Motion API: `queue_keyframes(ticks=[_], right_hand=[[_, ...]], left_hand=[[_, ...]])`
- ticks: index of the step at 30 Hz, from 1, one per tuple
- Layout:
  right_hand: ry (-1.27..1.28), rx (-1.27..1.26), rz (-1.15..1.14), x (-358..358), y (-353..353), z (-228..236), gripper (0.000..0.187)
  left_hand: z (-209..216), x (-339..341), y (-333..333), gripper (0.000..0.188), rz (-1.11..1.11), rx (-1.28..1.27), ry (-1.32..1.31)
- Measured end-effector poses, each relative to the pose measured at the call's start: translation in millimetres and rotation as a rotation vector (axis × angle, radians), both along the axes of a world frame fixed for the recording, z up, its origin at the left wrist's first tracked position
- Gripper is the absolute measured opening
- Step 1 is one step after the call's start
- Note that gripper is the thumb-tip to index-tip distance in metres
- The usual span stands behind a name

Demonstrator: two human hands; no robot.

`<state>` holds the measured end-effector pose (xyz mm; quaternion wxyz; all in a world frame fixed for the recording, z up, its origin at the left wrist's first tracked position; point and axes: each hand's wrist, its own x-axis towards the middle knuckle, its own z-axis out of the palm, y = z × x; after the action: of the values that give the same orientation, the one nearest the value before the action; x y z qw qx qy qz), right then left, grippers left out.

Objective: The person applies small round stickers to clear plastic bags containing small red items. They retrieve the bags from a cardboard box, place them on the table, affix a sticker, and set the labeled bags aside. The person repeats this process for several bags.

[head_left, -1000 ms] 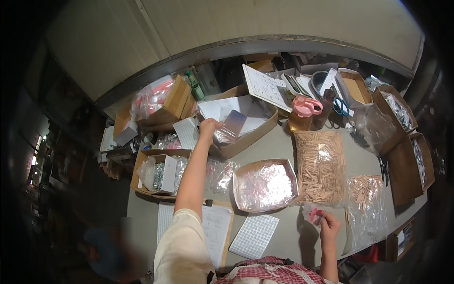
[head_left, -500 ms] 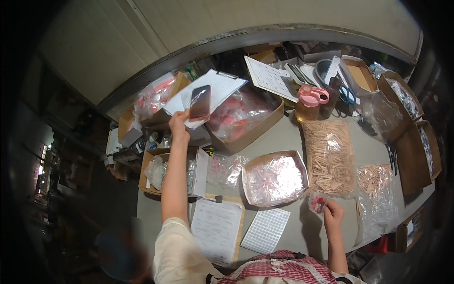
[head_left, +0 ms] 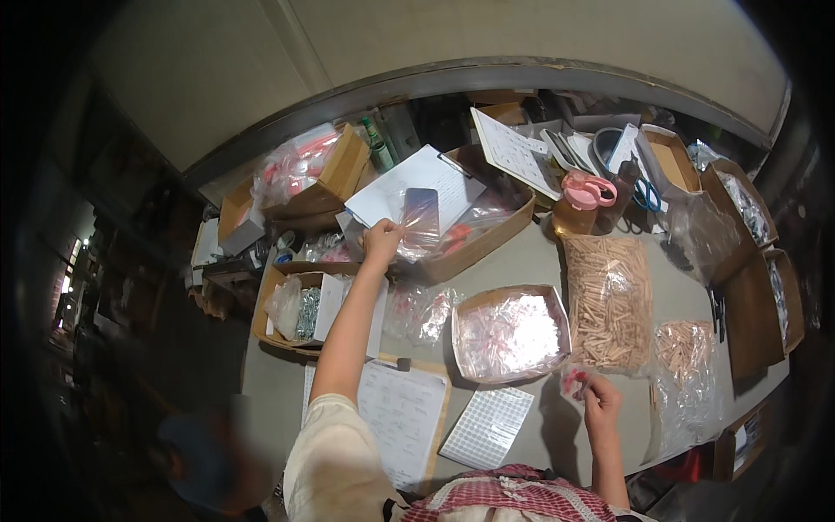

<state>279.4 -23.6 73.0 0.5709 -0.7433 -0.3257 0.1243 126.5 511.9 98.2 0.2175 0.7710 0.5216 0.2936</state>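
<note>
My left hand (head_left: 381, 241) is stretched out over the table and holds a clear plastic bag (head_left: 421, 222) upright by its lower corner, in front of a cardboard box (head_left: 487, 239) with a white sheet of paper (head_left: 416, 183) lying across it. My right hand (head_left: 598, 400) is close to my body and pinches a small clear packet with pink pieces (head_left: 575, 381). It hovers just right of a shallow cardboard tray (head_left: 510, 333) full of small clear packets.
A bag of pale wooden sticks (head_left: 609, 300) lies right of the tray, with a second bag of sticks (head_left: 687, 352) beyond it. A clipboard with paper (head_left: 402, 413) and a white sticker sheet (head_left: 487, 426) lie near me. Open boxes (head_left: 300, 300) line the left and right sides.
My left hand has lifted the clear bag out of the box and drawn it back toward me and to the left. The right hand has stayed in place with its small packet.
</note>
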Motion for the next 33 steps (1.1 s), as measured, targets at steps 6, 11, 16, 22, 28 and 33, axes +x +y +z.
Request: queue_keyframes(ticks=[6, 11, 16, 22, 28, 33], right_hand=[[-0.117, -0.009, -0.004, 9.4, -11.7, -13.4, 0.029], [-0.019, -0.003, -0.035, 9.2, -18.5, -15.1, 0.028], [0.016, -0.013, 0.039, 5.9, -10.1, -21.7, 0.029], [-0.193, -0.069, 0.102, -4.7, 6.2, 5.6, 0.031], [-0.140, -0.002, 0.054, -3.7, -2.4, -11.0, 0.030], [-0.029, -0.023, 0.003, -4.8, -11.4, -11.3, 0.028]], left_hand=[[-31.8, -17.4, 24.0, 0.016, 0.129, -0.481, -0.859], [-53.9, -4.5, 28.8, 0.008, 0.249, -0.525, -1.358], [-55.6, 28.9, 18.7, 0.009, 0.355, -0.472, -1.431], [-60.1, 40.5, -4.1, 0.015, 0.263, -0.282, -0.568], [-49.0, 8.9, -5.3, 0.014, 0.078, -0.582, -0.842], [-23.6, -11.1, -0.8, 0.008, 0.153, -0.761, -1.091]])
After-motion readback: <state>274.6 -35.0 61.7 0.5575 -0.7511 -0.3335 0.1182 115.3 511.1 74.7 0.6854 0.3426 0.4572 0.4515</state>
